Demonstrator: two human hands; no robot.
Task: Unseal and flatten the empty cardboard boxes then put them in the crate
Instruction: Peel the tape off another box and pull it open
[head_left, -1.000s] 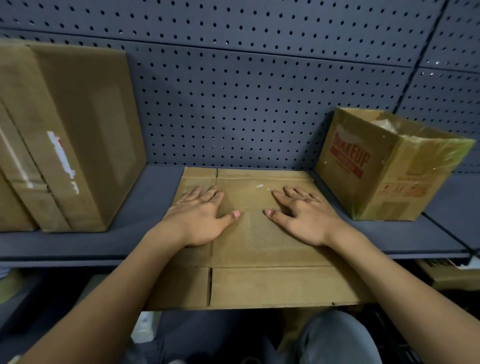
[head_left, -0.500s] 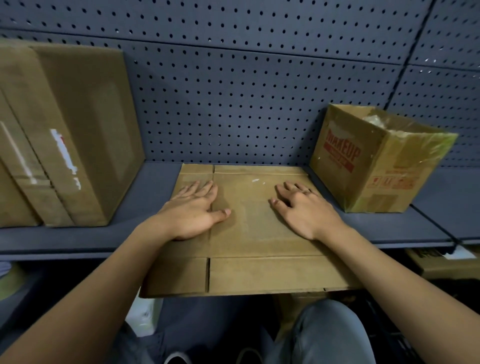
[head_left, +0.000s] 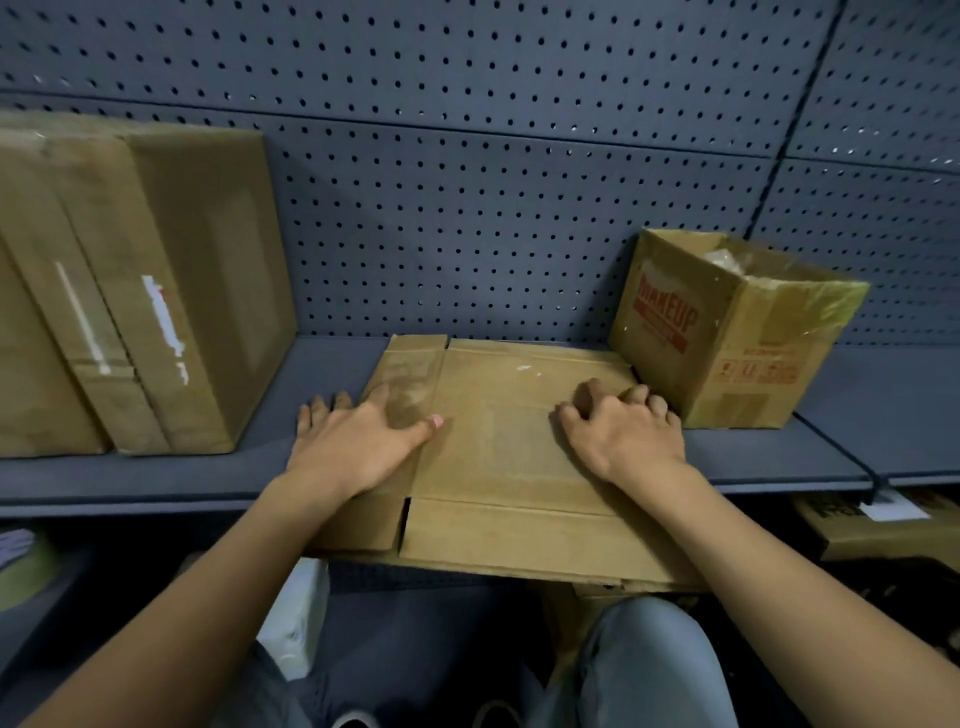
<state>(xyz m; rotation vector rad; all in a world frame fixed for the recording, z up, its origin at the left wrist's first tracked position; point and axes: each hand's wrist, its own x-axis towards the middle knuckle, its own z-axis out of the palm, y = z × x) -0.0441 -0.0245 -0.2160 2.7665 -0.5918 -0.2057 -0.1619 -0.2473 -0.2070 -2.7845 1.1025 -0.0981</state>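
On a grey shelf (head_left: 857, 410), the left hand (head_left: 358, 447) lies flat, fingers straight, on a flattened cardboard box (head_left: 498, 431); the right hand (head_left: 623, 436) curls at its edge, grip unclear.

I see a grey pegboard wall (head_left: 467, 208) on the far side, a dark shelf (head_left: 332, 364) below it, and a white object (head_left: 296, 618) near left, under the shelf.

On the shelf (head_left: 857, 415) I count three boxes, one flattened box (head_left: 519, 441) at the front edge, one open printed box (head_left: 737, 343) near the right end, one taped box (head_left: 156, 291) near the left end, plus two hands, left hand (head_left: 353, 447) and right hand (head_left: 623, 436).
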